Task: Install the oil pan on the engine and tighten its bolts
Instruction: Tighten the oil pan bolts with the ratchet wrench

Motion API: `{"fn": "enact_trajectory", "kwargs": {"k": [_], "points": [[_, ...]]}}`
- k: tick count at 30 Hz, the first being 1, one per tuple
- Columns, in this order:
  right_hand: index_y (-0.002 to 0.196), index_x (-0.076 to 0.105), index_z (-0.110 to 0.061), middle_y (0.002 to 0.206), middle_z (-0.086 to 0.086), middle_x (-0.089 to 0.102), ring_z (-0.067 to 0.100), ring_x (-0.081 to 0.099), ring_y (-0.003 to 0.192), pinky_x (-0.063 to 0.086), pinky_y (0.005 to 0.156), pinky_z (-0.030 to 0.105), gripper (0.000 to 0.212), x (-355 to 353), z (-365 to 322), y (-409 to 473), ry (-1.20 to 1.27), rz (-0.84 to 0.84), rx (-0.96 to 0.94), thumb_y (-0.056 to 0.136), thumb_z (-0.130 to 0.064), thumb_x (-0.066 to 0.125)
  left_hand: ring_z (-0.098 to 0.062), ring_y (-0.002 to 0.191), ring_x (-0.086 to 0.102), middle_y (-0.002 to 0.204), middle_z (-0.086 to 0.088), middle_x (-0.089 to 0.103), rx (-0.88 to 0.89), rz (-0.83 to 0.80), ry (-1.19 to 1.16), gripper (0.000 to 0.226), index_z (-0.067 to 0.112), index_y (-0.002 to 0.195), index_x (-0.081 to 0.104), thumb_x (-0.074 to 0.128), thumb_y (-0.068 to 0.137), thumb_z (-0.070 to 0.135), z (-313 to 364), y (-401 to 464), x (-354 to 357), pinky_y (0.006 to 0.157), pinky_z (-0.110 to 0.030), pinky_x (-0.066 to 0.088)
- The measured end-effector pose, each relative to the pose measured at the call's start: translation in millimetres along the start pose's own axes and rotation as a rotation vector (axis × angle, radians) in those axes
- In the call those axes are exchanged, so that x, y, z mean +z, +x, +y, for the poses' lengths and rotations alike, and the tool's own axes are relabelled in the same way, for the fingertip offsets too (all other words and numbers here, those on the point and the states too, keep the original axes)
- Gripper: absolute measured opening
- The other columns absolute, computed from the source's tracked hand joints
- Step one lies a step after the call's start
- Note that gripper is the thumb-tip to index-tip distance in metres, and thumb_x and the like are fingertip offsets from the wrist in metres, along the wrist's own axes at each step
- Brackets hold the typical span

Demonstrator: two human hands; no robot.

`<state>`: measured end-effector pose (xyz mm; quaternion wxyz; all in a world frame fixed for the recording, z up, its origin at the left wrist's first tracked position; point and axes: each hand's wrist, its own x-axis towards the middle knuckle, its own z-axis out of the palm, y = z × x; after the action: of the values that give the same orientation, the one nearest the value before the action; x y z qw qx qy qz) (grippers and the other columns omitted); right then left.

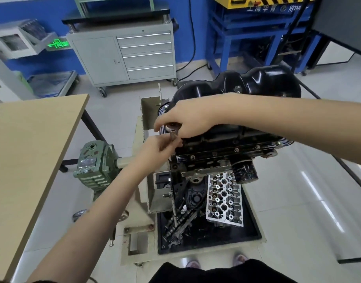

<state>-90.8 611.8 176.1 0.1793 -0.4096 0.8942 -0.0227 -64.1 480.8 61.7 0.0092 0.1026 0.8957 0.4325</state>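
The black oil pan point(247, 82) sits on top of the upturned engine block point(216, 152), which is mounted on a stand. Several bolts point(236, 149) line the pan's near flange. A metal ratchet wrench point(172, 131) stands at the pan's left corner. My right hand point(185, 117) reaches across the pan and grips the wrench head from above. My left hand point(157, 148) holds the wrench handle just below. The bolt under the wrench is hidden by my fingers.
A wooden table point(28, 160) stands at the left. A green gearbox point(95, 164) drives the stand. Below the engine a black tray point(251, 225) holds a cylinder head point(224, 199) and loose parts. A grey drawer cabinet point(124, 56) stands behind, a blue frame point(222, 37) at back right.
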Motion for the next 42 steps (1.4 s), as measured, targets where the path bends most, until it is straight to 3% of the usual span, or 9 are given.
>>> {"fn": "enact_trajectory", "kwargs": {"k": [8, 13, 16, 19, 23, 26, 31, 38, 42], "points": [[0.13, 0.048, -0.025, 0.09, -0.014, 0.055, 0.016, 0.05, 0.087, 0.039, 0.068, 0.024, 0.053, 7, -5, 5, 0.097, 0.143, 0.067, 0.08, -0.006, 0.051, -0.023, 0.064, 0.058, 0.066, -0.011, 0.064, 0.092, 0.018, 0.183, 0.038, 0.001, 0.08, 0.065, 0.049, 0.092, 0.033, -3, -1, -10, 0.062, -0.038, 0.046], [0.101, 0.055, -0.018, 0.047, -0.003, 0.029, 0.003, 0.019, 0.034, 0.015, 0.033, 0.012, 0.025, 38, -19, -9, 1.493, 0.091, 0.338, 0.089, 0.001, 0.047, -0.003, 0.044, 0.039, 0.043, 0.012, 0.041, 0.082, 0.069, 0.1, 0.039, 0.026, 0.051, 0.044, 0.062, 0.085, 0.024, -7, -5, -4, 0.047, -0.018, 0.03], [0.085, 0.051, -0.018, 0.038, -0.006, 0.03, 0.001, 0.018, 0.028, 0.014, 0.03, 0.011, 0.017, 48, -36, 0, 1.817, 0.202, 0.31, 0.092, -0.003, 0.046, -0.004, 0.047, 0.04, 0.047, 0.005, 0.044, 0.066, 0.108, 0.002, 0.037, 0.027, 0.051, 0.041, 0.062, 0.08, 0.037, -6, -12, -4, 0.049, -0.02, 0.032], [0.089, 0.049, -0.014, 0.042, -0.003, 0.031, 0.004, 0.021, 0.029, 0.016, 0.031, 0.009, 0.013, 27, -27, 13, 1.404, 0.036, 0.302, 0.09, -0.001, 0.045, -0.012, 0.044, 0.03, 0.045, -0.003, 0.036, 0.064, 0.167, 0.082, 0.047, 0.017, 0.049, 0.034, 0.062, 0.087, 0.026, -7, -11, -8, 0.049, -0.027, 0.024], [0.117, 0.052, -0.017, 0.064, -0.011, 0.044, 0.01, 0.042, 0.057, 0.038, 0.053, 0.025, 0.035, -1, -4, 16, 0.04, -0.047, 0.011, 0.082, -0.01, 0.051, -0.026, 0.051, 0.051, 0.057, -0.015, 0.059, 0.145, 0.076, 0.183, 0.028, 0.001, 0.067, 0.061, 0.056, 0.09, 0.015, -4, -12, -14, 0.052, -0.035, 0.04], [0.117, 0.052, -0.02, 0.069, -0.014, 0.042, 0.013, 0.041, 0.07, 0.03, 0.062, 0.027, 0.037, -7, -7, 15, -0.223, 0.037, -0.05, 0.081, -0.011, 0.047, -0.036, 0.062, 0.056, 0.065, -0.023, 0.06, 0.164, 0.038, 0.179, 0.029, -0.006, 0.077, 0.061, 0.054, 0.092, 0.018, -5, -5, -17, 0.062, -0.045, 0.045], [0.121, 0.053, -0.021, 0.106, 0.001, 0.057, 0.02, 0.057, 0.093, 0.053, 0.077, 0.035, 0.044, 3, -5, 15, 0.073, -0.04, 0.076, 0.079, -0.015, 0.062, -0.019, 0.07, 0.065, 0.076, -0.007, 0.07, 0.133, 0.018, 0.133, 0.017, 0.004, 0.087, 0.069, 0.06, 0.088, 0.018, -7, -6, -13, 0.068, -0.037, 0.051], [0.092, 0.052, -0.017, 0.039, -0.006, 0.032, 0.0, 0.02, 0.028, 0.016, 0.029, 0.01, 0.007, 48, -29, 3, 1.714, 0.151, 0.313, 0.092, -0.01, 0.053, -0.033, 0.062, 0.055, 0.063, -0.022, 0.058, 0.099, 0.048, 0.014, 0.02, 0.004, 0.068, 0.058, 0.06, 0.086, 0.01, -12, -10, -7, 0.061, -0.042, 0.046], [0.082, 0.045, -0.014, 0.037, -0.006, 0.035, 0.001, 0.022, 0.027, 0.017, 0.03, 0.01, 0.013, 33, -31, 18, 1.607, 0.048, 0.289, 0.092, -0.006, 0.048, -0.018, 0.054, 0.038, 0.053, -0.011, 0.042, 0.054, 0.125, 0.03, 0.04, 0.021, 0.055, 0.038, 0.056, 0.087, 0.006, -13, -11, -9, 0.055, -0.03, 0.034]]}}
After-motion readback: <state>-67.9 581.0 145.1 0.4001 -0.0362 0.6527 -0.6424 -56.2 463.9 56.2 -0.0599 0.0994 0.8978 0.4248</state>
